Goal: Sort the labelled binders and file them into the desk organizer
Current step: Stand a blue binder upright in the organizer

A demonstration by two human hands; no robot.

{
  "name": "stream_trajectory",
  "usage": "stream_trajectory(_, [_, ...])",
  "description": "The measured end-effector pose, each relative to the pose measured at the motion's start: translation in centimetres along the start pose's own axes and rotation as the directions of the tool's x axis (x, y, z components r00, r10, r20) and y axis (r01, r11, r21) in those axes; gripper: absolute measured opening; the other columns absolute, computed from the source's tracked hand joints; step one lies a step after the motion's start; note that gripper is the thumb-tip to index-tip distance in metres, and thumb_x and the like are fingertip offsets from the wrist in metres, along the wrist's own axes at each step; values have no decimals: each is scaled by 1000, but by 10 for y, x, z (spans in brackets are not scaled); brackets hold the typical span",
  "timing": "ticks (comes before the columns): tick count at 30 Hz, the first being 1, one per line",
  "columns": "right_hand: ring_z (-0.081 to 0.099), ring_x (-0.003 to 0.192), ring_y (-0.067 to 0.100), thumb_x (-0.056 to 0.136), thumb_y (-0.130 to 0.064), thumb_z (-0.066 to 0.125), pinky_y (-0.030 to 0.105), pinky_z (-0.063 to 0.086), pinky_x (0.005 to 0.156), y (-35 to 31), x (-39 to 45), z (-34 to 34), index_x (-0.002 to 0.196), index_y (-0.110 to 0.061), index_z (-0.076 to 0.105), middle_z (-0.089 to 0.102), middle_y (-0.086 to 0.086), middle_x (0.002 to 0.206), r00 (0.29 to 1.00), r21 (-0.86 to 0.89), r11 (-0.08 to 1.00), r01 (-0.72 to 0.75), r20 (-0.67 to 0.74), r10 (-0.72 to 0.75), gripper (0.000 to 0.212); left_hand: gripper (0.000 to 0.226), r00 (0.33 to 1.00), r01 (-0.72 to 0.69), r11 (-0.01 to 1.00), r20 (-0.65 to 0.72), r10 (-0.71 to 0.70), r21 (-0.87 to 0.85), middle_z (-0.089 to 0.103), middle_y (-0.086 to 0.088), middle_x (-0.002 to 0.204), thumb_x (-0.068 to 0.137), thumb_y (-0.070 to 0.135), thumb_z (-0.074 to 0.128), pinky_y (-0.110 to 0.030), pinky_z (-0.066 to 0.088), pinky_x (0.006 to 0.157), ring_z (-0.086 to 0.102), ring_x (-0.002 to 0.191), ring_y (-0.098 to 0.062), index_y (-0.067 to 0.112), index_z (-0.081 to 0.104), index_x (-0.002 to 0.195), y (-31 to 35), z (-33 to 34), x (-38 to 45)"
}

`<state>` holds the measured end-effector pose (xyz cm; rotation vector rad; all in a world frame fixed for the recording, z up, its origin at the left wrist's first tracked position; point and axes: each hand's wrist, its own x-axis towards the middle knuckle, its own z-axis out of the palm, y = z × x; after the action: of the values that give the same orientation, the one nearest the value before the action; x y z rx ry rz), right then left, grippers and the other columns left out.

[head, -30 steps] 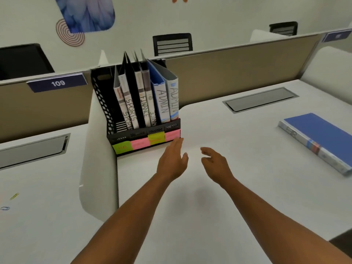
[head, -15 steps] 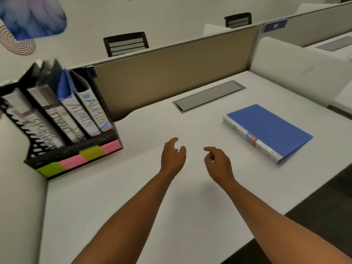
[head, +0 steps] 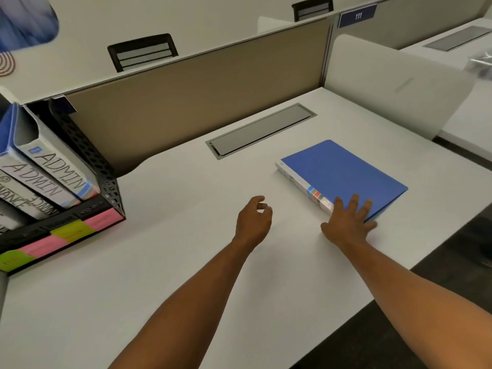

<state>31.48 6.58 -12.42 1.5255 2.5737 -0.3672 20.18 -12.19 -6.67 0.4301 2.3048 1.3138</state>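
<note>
A blue binder [head: 346, 171] lies flat on the white desk [head: 165, 262], toward the desk's right edge and a little nearer than the grey cable hatch [head: 261, 130] set into the top. Its white spine faces left, with a small coloured label near the near end; any writing on it is too small to read.

The right hand [head: 347, 222] lies on the binder's near corner. Its fingers [head: 354, 202] are straight and spread over the blue cover, and the palm sits at the near end of the spine, partly on the desk. The hand presses or rests there with nothing curled round the binder, so the binder is under the fingers, not grasped.

The left hand [head: 253, 222] hangs over bare desk to the left of the binder, apart from it. Its fingers are loosely curled and hold nothing.

The black mesh organizer [head: 106, 179] stands at the desk's left edge, against the tan partition [head: 199, 102], well apart from both hands. Binders stand in it, leaning; two at the right read ADMIN [head: 60, 166], and one further left reads FINANCE [head: 13, 198], partly cut off by the edge of the view. Pink, yellow and green sticky notes [head: 70, 233] run along the organizer's front lip, one under each slot; their writing cannot be made out.
</note>
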Motion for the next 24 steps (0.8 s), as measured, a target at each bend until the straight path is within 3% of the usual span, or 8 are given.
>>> stream_trajectory(2, [-13, 149, 43, 91, -39, 61, 66, 24, 109, 12, 12, 3, 154, -30, 12, -10, 9, 164, 999, 2, 1000, 20, 50, -20, 81, 39, 1000, 13, 1000, -14, -13, 10, 61, 2, 128, 99, 29, 52, -30, 49, 92, 57, 106, -12, 22, 52, 137, 0, 5, 3])
stream_trajectory(5, [0, 149, 43, 98, -39, 54, 58, 33, 109, 23, 21, 6, 157, -26, 8, 1, 7, 165, 992, 62, 994, 88, 84, -93, 76, 38, 999, 28, 999, -32, -27, 34, 61, 2, 126, 99, 29, 52, -30, 48, 93, 56, 106, -12, 21, 53, 137, 0, 8, 7])
stream_trajectory(9, [24, 144, 43, 102, -39, 46, 49, 43, 104, 29, 27, 5, 157, -19, 12, 16, 6, 163, 983, -30, 985, 169, 78, -166, 68, 38, 999, 33, 998, -33, -32, 45, 60, 3, 126, 100, 29, 50, -26, 46, 90, 55, 105, -11, 21, 52, 137, 2, 15, 8])
stream_trajectory(13, [35, 140, 39, 104, -35, 41, 48, 47, 102, 31, 21, 2, 156, -15, 17, 22, 3, 163, 975, -81, 973, 217, 65, -212, 61, 37, 999, 29, 998, -25, -28, 53, 60, 5, 122, 99, 30, 50, -25, 46, 85, 57, 103, -11, 23, 53, 136, 7, 21, 5])
stream_trajectory(18, [43, 132, 39, 102, -25, 48, 48, 52, 88, 25, 9, -16, 150, -15, 36, 43, 3, 153, 960, 103, 963, 250, -160, -232, 50, 37, 1000, 23, 999, -11, -23, 23, 61, 4, 123, 99, 29, 50, -25, 48, 82, 58, 105, -12, 23, 53, 135, 13, 23, -2])
stream_trajectory(24, [50, 130, 45, 98, -16, 58, 52, 54, 79, 0, -19, -40, 142, -15, 50, 56, 5, 142, 856, 264, 860, 438, -415, -309, 45, 36, 1000, 10, 1000, -18, -9, 9, 61, 2, 122, 99, 31, 51, -24, 47, 80, 58, 105, -13, 23, 54, 134, 12, 13, -10])
